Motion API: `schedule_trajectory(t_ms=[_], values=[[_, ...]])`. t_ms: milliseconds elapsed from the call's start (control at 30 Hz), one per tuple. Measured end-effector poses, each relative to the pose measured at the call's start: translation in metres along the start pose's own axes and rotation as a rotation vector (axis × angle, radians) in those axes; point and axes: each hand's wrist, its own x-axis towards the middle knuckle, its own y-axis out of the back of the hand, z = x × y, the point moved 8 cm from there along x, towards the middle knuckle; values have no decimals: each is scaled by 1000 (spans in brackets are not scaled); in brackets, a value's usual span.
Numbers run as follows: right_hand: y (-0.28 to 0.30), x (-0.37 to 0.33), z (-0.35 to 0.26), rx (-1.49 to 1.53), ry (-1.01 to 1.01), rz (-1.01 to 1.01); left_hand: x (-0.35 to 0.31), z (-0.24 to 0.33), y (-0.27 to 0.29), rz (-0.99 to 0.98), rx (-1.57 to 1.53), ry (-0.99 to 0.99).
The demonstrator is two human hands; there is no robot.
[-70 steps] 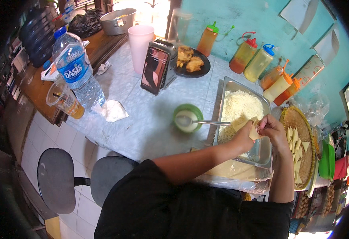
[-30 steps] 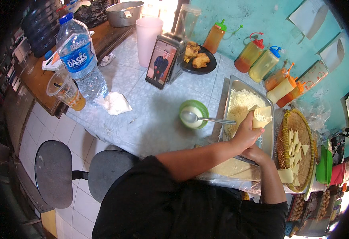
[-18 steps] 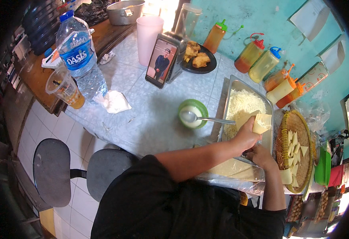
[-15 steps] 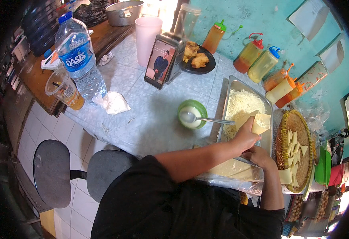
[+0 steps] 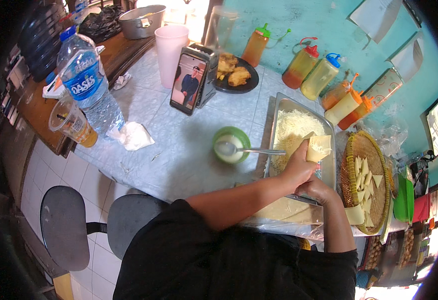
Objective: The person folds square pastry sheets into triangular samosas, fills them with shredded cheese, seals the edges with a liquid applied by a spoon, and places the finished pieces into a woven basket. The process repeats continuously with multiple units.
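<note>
My left hand [image 5: 299, 166] grips a pale dough wrapper [image 5: 320, 146] rolled into a cone, with whitish shreds showing in its mouth. Beneath it, my right hand [image 5: 316, 190] is closed against the left hand's lower side; its fingertips are hidden. Both hands are above a metal tray [image 5: 278, 107] of shredded filling [image 5: 296, 125]. Left of the tray stands a green bowl [image 5: 245, 137] of white liquid, and a spoon [image 5: 259, 150] lies across it with its handle reaching the tray. Flat wrappers [image 5: 284, 210] lie under plastic at the table's near edge.
A woven basket [image 5: 383, 200] on the right holds several folded triangular pieces [image 5: 363, 172]. Squeeze bottles [image 5: 320, 77] line the wall. Farther left are a propped phone [image 5: 189, 82], a pink cup [image 5: 167, 57], a plate of fried food [image 5: 251, 82] and a water bottle [image 5: 91, 90].
My right hand has come up closer against the left hand. The cone's mouth now faces me more, showing more shreds. The whole view has shifted slightly.
</note>
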Motion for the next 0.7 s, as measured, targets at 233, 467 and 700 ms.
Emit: schedule_trajectory(t_ms=[233, 467, 700], values=[[18, 4, 46, 50, -40, -182, 5, -6, 0, -22, -42, -14], [120, -29, 6, 483, 118, 269, 3, -5, -2, -49, 297, 21], [106, -49, -65, 262, 284, 314, 0, -14, -8, -137, 276, 81]])
